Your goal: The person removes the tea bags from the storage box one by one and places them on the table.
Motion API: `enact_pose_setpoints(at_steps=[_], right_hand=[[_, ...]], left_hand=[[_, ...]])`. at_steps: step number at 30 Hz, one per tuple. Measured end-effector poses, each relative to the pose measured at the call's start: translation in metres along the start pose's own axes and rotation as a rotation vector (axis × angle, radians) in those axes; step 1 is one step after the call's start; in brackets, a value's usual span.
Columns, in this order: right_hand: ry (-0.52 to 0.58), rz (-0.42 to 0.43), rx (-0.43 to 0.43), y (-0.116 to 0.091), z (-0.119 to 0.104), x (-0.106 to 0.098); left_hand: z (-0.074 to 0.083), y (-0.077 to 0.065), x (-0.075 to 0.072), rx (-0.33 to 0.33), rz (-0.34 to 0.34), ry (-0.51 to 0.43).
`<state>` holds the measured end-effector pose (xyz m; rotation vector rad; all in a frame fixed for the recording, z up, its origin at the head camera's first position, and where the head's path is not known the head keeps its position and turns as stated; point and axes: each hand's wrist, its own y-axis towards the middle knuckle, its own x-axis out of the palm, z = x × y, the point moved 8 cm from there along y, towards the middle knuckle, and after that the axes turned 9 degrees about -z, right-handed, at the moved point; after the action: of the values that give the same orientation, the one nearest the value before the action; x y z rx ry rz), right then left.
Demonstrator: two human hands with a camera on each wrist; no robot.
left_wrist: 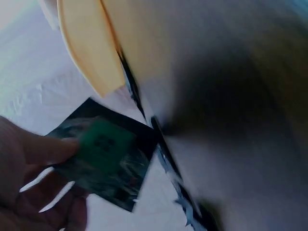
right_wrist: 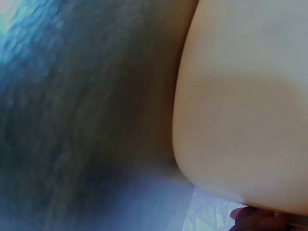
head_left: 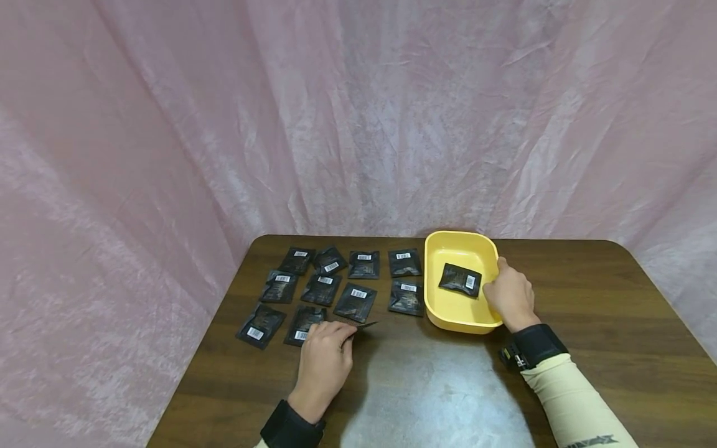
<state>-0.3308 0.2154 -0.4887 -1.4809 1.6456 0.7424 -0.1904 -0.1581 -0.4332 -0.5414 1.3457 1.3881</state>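
My left hand (head_left: 325,361) pinches a small flat black packet (left_wrist: 134,168) by its edge, above the front of the table. In the left wrist view, the packet shows a green patch under my thumb. My right hand (head_left: 512,295) grips the right rim of a yellow plastic tub (head_left: 456,317). One black packet (head_left: 459,280) with a white barcode label lies inside that tub. The tub's outer wall (right_wrist: 240,106) fills much of the right wrist view, with fingertips at its lower edge.
Several black packets with white labels lie in loose rows left of the tub, among them one packet (head_left: 355,302) near my left hand and another (head_left: 406,297) beside the tub. The brown wooden table (head_left: 588,298) ends at a pink curtain (head_left: 392,124).
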Motion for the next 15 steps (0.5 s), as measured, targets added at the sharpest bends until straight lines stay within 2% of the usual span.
enact_pose_setpoints(at_steps=[5, 10, 15], right_hand=[[-0.004, -0.015, 0.006, 0.002, 0.001, 0.002], [0.002, -0.013, 0.006, 0.002, 0.002, 0.000], [-0.002, -0.028, 0.012, 0.002, 0.002, 0.002]], left_hand=[[-0.009, -0.009, 0.003, -0.052, -0.153, 0.036], [-0.007, -0.012, 0.009, -0.041, -0.260, 0.065], [-0.014, -0.011, 0.027, -0.037, -0.401, 0.077]])
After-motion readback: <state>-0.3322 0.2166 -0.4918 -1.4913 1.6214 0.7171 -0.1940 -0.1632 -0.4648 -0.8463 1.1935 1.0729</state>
